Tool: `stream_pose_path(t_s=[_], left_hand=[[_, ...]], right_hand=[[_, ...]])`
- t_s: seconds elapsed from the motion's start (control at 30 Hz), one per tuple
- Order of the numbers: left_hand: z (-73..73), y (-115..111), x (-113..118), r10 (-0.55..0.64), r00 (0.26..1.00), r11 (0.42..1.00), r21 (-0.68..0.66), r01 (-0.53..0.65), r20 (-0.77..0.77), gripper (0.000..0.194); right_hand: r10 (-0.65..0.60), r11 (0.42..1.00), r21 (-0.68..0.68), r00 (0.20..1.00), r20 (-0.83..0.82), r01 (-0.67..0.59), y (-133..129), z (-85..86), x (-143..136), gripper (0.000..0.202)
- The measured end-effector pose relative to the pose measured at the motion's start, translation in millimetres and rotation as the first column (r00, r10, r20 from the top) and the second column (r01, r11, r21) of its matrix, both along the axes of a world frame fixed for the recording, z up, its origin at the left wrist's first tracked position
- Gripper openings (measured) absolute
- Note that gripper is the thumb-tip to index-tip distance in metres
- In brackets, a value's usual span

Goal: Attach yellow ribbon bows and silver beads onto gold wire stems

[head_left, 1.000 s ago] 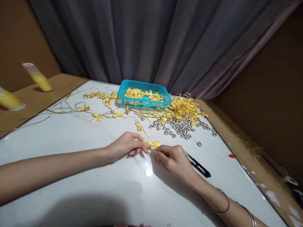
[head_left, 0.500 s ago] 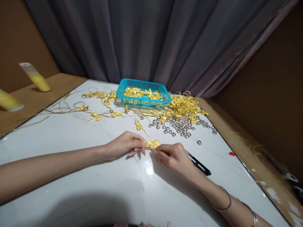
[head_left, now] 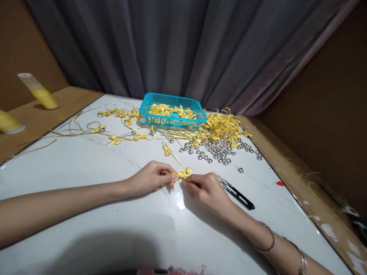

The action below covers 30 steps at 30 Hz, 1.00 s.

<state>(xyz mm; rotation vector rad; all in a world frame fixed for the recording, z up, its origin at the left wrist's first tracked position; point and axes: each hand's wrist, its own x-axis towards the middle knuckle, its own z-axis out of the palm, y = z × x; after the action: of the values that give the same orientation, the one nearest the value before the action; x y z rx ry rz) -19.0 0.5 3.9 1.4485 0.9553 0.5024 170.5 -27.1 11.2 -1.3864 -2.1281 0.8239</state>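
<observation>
Between my hands, low over the white table (head_left: 114,225), is a yellow ribbon bow (head_left: 181,174). My left hand (head_left: 155,176) pinches its left end between thumb and fingers. My right hand (head_left: 205,188) pinches at its lower right side, and the fingertips partly hide that spot. Thin yellow cords (head_left: 177,159) run up and left from the bow toward a small loose bow (head_left: 166,150) on the table. Black-handled snips (head_left: 239,195) lie just right of my right hand, their blades partly showing.
A blue basket (head_left: 173,123) of yellow bows stands at the back. A pile of yellow bows and cords (head_left: 222,126) lies right of it, with several silver beads (head_left: 220,149) in front. Two yellow ribbon spools (head_left: 43,95) stand left. A red piece (head_left: 280,183) lies right.
My right hand has shifted slightly left and up, uncovering more of the snips' blades. The held bow has changed its tilt between my fingers. The whole view has moved slightly.
</observation>
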Motion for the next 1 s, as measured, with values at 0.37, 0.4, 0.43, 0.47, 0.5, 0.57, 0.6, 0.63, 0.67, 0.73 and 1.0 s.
stream_pose_path(t_s=[0.37,0.4,0.43,0.47,0.5,0.57,0.6,0.63,0.67,0.73,1.0], left_hand=[[-2.3,0.9,2.4,0.122,0.987,0.974,-0.203,-0.099,0.104,0.034],[-3.2,0.6,2.7,0.122,0.986,0.973,-0.211,-0.095,0.117,0.034],[-4.0,0.2,3.1,0.122,0.984,0.973,-0.209,-0.094,0.127,0.033],[-4.7,-0.1,3.6,0.124,0.983,0.975,-0.201,-0.096,0.134,0.032],[-5.2,-0.5,4.1,0.125,0.982,0.977,-0.19,-0.097,0.141,0.032],[-5.5,-1.3,5.1,0.115,0.983,0.982,-0.167,-0.091,0.145,0.031],[-5.3,-1.6,5.5,0.106,0.985,0.984,-0.155,-0.085,0.139,0.031],[-5.0,-2.0,5.8,0.095,0.987,0.987,-0.141,-0.077,0.13,0.032],[-4.7,-2.4,5.9,0.084,0.989,0.99,-0.127,-0.069,0.122,0.032],[-4.0,-2.9,5.7,0.072,0.991,0.993,-0.104,-0.06,0.112,0.033],[-4.8,-2.4,1.6,0.059,0.991,0.996,-0.069,-0.05,0.124,0.033]], right_hand=[[-0.114,0.993,0.021,0.983,-0.144,0.118,-2.7,0.7,-2.7,0.029],[-0.115,0.993,0.021,0.982,-0.15,0.12,-3.0,0.7,-3.0,0.029],[-0.115,0.993,0.019,0.982,-0.152,0.119,-3.3,0.6,-3.4,0.029],[-0.114,0.993,0.017,0.982,-0.151,0.118,-3.6,0.5,-3.7,0.029],[-0.113,0.993,0.012,0.982,-0.149,0.116,-3.8,0.4,-3.9,0.029],[-0.11,0.994,0.001,0.984,-0.139,0.111,-4.4,0.4,-4.3,0.029],[-0.108,0.994,-0.003,0.985,-0.135,0.109,-4.8,0.5,-4.5,0.03],[-0.106,0.994,-0.007,0.986,-0.131,0.106,-5.3,0.6,-4.6,0.03],[-0.103,0.995,-0.011,0.987,-0.127,0.102,-5.7,0.8,-4.8,0.03],[-0.098,0.995,-0.021,0.988,-0.124,0.096,-6.7,1.2,-5.1,0.031],[-0.105,0.994,-0.054,0.984,-0.143,0.098,-6.8,1.8,-5.3,0.031]])
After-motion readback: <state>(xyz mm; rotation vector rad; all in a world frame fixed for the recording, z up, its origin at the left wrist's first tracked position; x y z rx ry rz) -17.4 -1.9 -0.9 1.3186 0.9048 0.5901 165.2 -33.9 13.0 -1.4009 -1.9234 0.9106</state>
